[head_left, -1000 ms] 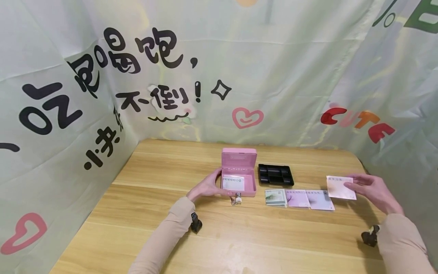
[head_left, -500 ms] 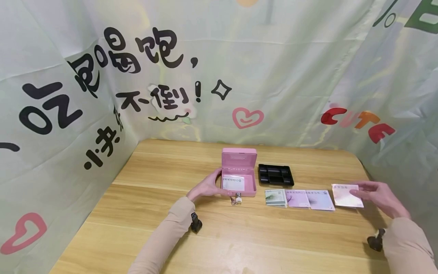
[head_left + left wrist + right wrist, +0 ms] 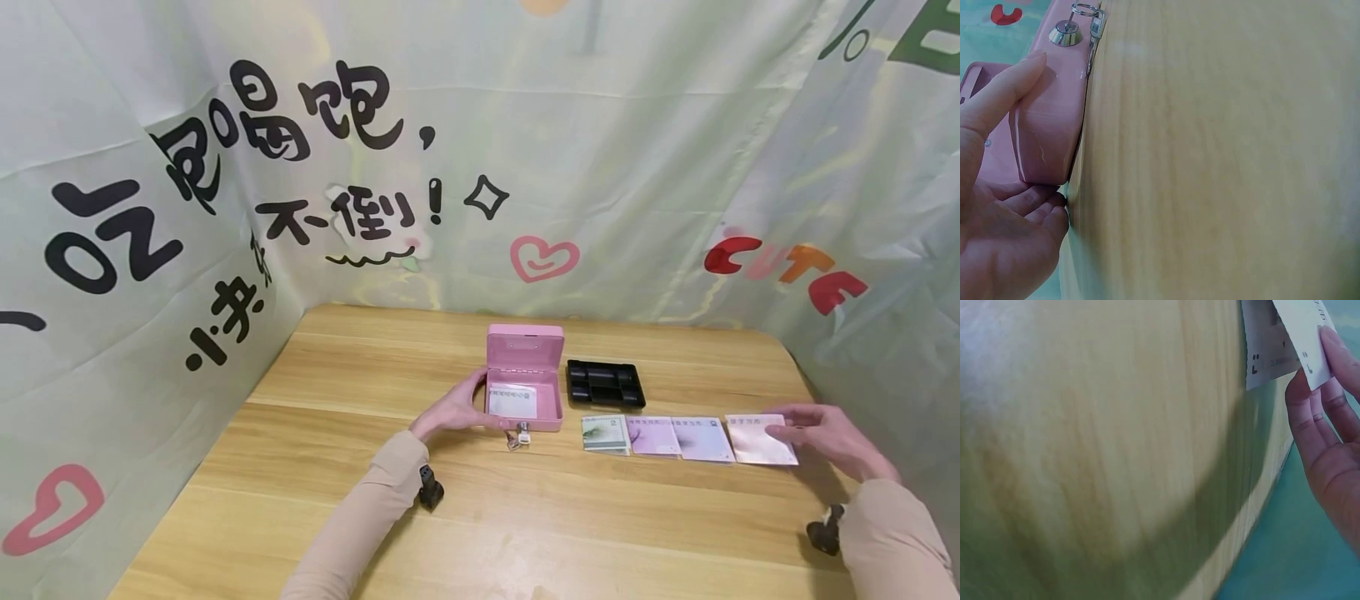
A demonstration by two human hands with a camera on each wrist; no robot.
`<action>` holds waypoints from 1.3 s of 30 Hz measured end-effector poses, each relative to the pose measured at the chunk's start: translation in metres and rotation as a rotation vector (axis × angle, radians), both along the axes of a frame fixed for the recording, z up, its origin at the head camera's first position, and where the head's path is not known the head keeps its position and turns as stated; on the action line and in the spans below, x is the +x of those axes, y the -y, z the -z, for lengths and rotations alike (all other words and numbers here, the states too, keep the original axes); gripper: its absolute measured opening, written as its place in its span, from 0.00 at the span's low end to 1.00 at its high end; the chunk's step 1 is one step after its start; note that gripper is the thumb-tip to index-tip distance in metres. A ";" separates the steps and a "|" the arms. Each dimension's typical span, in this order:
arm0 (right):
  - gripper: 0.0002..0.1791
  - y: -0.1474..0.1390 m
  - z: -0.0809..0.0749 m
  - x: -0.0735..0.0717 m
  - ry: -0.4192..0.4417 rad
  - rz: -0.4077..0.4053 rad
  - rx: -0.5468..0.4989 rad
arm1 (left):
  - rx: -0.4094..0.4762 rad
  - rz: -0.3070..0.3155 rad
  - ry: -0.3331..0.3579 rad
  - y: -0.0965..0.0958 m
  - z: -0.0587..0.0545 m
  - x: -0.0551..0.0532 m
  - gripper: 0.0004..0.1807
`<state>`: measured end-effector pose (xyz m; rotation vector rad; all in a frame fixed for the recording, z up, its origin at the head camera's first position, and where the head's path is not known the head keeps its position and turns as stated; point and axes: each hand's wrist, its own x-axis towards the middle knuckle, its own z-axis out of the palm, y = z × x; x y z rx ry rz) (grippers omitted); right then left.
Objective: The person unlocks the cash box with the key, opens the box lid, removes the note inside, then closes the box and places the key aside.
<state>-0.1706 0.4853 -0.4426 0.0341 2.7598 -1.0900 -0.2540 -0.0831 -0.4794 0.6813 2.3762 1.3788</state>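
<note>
The open pink cash box (image 3: 550, 402) stands upright on the table, a pale banknote (image 3: 513, 404) inside it. My left hand (image 3: 452, 411) holds the box by its front left corner. In the left wrist view the thumb (image 3: 1017, 84) lies on the front wall, beside the lock with its keys (image 3: 1095, 25). My right hand (image 3: 832, 435) pinches a pinkish banknote (image 3: 753, 442), thumb on top and fingers beneath. That banknote is at the right end of a row with green (image 3: 604, 435), purple (image 3: 654, 436) and blue banknotes (image 3: 702, 440). In the right wrist view its folded halves (image 3: 1310, 347) stand apart.
A black compartment tray (image 3: 604, 375) lies behind the row of banknotes, right of the cash box. Printed cloth (image 3: 637, 167) hangs close behind the wooden table (image 3: 540, 525) and along both its sides.
My right hand has moved right and down toward me, bringing the pinkish banknote from above the blue one to the row's right end. My left hand stays on the cash box.
</note>
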 end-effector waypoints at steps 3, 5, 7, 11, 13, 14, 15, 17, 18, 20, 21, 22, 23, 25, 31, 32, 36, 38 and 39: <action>0.19 0.001 0.001 -0.001 0.005 -0.001 -0.005 | -0.008 -0.006 -0.003 0.000 0.000 0.000 0.63; 0.20 0.002 0.001 -0.001 0.007 0.003 -0.010 | -0.011 -0.008 -0.005 0.000 0.000 0.000 0.63; 0.22 0.003 0.002 -0.002 0.006 0.002 -0.006 | -0.011 -0.009 -0.005 0.000 0.000 0.000 0.62; 0.24 0.003 0.003 -0.002 0.001 0.001 0.020 | -0.004 -0.003 -0.001 0.000 0.000 0.000 0.62; 0.25 0.003 0.004 -0.002 -0.002 0.004 0.034 | -0.006 -0.004 -0.001 0.000 -0.001 0.000 0.62; 0.26 0.004 0.004 -0.003 -0.005 0.005 0.039 | -0.005 -0.006 0.000 0.000 -0.001 0.000 0.62; 0.26 0.004 0.004 -0.003 -0.008 0.007 0.045 | -0.003 -0.007 0.002 0.000 -0.001 0.000 0.62; 0.26 0.004 0.004 -0.003 -0.011 0.008 0.047 | -0.002 -0.009 0.006 0.000 -0.002 0.000 0.62; 0.26 0.004 0.004 -0.003 -0.010 0.008 0.048 | -0.001 -0.010 0.008 0.000 -0.002 0.001 0.62; 0.26 0.005 0.004 -0.004 -0.009 0.012 0.052 | 0.000 -0.012 0.010 0.000 -0.003 0.001 0.62; 0.26 0.005 0.004 -0.004 -0.006 0.015 0.052 | 0.000 -0.011 0.008 -0.001 -0.003 0.001 0.62; 0.26 0.005 0.004 -0.004 -0.006 0.016 0.050 | -0.003 -0.012 0.006 -0.001 -0.003 0.001 0.63; 0.26 0.005 0.004 -0.004 -0.004 0.021 0.048 | -0.006 -0.013 0.002 -0.001 -0.003 0.002 0.63; 0.26 0.005 0.004 -0.003 -0.005 0.022 0.039 | -0.008 -0.014 -0.002 -0.001 -0.002 0.001 0.63; 0.27 0.006 0.005 -0.003 -0.003 0.025 0.029 | -0.003 -0.015 -0.006 -0.001 -0.002 0.002 0.63; 0.28 0.006 0.005 -0.003 -0.001 0.029 0.033 | -0.004 -0.015 -0.005 -0.001 -0.002 0.002 0.62; 0.31 0.008 0.004 -0.004 0.005 0.063 0.036 | -0.011 -0.018 0.001 -0.001 -0.001 0.002 0.62; 0.31 0.009 0.005 -0.004 -0.011 0.081 0.031 | -0.014 -0.019 0.001 -0.001 -0.002 0.002 0.62; 0.31 0.010 0.005 -0.004 -0.027 0.089 0.028 | -0.015 -0.019 0.002 -0.001 -0.002 0.002 0.62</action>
